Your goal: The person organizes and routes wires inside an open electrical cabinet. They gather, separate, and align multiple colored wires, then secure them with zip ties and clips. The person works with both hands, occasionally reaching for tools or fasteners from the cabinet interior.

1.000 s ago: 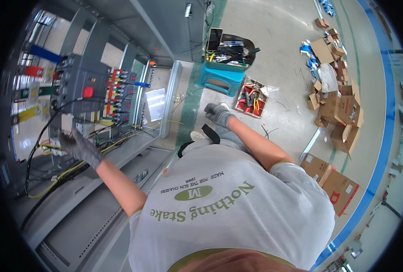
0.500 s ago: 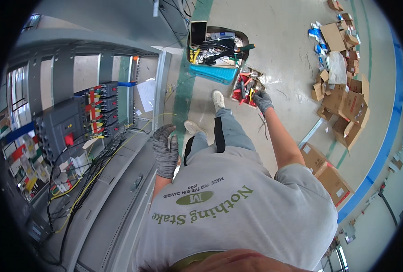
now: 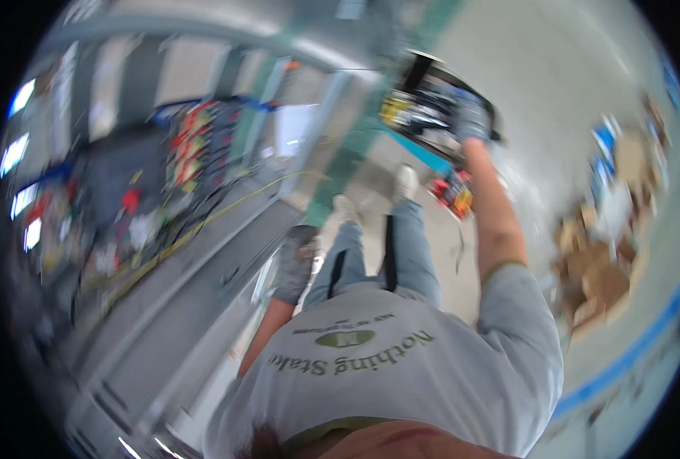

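Note:
My right hand (image 3: 470, 120), in a grey glove, reaches over the right side of a dark tool bin (image 3: 451, 73) with a teal lower part. Blur smears its fingers, and whether they grip anything cannot be made out. Yellow, black and silvery items (image 3: 416, 113) lie in the bin. Just below it on the floor is a small box of red-handled tools (image 3: 454, 195). My left hand (image 3: 297, 260), also gloved in grey, is beside the front edge of the metal cabinet (image 3: 225, 264); its fingers are blurred too.
Inside the cabinet on the left are a dark breaker unit (image 3: 122, 180), red and yellow busbars (image 3: 191, 145) and a yellow wire (image 3: 202, 218). A white sheet (image 3: 295, 128) is near its far end. Opened cardboard boxes (image 3: 596, 279) and blue-white packaging (image 3: 606, 153) litter the floor at right.
My right hand has moved from the red tool box up and away to the bin. The whole view has shifted and blurred. My left hand stays near the cabinet edge.

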Tool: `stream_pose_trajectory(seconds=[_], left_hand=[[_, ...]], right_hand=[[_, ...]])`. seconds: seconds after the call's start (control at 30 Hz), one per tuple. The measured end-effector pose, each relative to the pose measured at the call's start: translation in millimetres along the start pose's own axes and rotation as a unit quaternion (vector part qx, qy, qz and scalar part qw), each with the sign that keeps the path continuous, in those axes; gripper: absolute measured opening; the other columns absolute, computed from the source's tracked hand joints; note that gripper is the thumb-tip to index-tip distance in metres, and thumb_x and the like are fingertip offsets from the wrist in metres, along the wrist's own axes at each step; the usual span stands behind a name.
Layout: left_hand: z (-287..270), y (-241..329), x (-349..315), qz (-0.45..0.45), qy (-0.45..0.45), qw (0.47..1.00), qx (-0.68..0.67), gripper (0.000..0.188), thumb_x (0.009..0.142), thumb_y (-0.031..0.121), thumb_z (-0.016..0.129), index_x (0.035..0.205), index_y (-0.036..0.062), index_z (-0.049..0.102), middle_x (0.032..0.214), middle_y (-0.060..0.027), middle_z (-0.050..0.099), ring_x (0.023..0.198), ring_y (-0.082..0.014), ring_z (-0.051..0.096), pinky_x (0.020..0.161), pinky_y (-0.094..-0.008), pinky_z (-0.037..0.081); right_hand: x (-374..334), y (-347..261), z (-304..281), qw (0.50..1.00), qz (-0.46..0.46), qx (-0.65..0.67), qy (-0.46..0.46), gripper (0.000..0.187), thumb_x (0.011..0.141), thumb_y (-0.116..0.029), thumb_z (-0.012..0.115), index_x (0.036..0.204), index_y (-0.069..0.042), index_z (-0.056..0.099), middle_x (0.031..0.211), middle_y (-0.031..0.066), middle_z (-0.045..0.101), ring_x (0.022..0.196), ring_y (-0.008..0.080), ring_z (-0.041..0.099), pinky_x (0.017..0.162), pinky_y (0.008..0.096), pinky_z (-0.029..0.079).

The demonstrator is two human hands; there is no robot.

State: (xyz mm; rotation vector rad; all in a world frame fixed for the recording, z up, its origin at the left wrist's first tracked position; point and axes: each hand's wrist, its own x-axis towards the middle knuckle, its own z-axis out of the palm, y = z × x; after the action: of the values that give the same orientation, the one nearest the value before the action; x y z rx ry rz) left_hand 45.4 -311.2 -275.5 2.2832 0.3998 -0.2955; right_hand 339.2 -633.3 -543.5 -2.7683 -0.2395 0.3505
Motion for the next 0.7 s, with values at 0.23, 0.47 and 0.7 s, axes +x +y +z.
stream_pose_trajectory(seconds=[0.23,0.47,0.7], left_hand=[[-14,-19,-9,-0.010,0.029,0.998,0.063,0.019,0.087,0.015,0.053,0.103,0.0059,0.059,0.103,-0.0139,0.057,0.101,-0.0312,0.053,0.089,-0.0403,0.043],[-59,-37,-17,-0.096,0.219,0.971,0.030,0.019,0.086,0.012,0.055,0.104,0.0064,0.059,0.103,-0.0142,0.058,0.096,-0.0321,0.055,0.087,-0.0393,0.044],[-212,-60,-28,-0.062,0.588,0.796,0.130,0.029,0.082,0.013,0.060,0.110,0.0038,0.058,0.100,-0.0140,0.059,0.097,-0.0285,0.056,0.086,-0.0362,0.044]], right_hand=[[49,3,35,0.979,-0.077,-0.179,-0.054,0.045,0.085,-0.004,0.044,0.121,-0.027,0.057,0.093,0.0169,0.061,0.089,0.0330,0.061,0.076,0.0436,0.050],[38,-41,-14,0.960,-0.006,-0.218,-0.176,0.041,0.086,-0.007,0.048,0.126,-0.018,0.049,0.113,0.0141,0.055,0.106,0.0338,0.055,0.089,0.0423,0.046],[0,1,-5,0.985,0.140,-0.020,-0.099,0.041,0.088,-0.016,0.042,0.128,-0.010,0.048,0.115,0.0190,0.060,0.098,0.0332,0.059,0.085,0.0404,0.047]])
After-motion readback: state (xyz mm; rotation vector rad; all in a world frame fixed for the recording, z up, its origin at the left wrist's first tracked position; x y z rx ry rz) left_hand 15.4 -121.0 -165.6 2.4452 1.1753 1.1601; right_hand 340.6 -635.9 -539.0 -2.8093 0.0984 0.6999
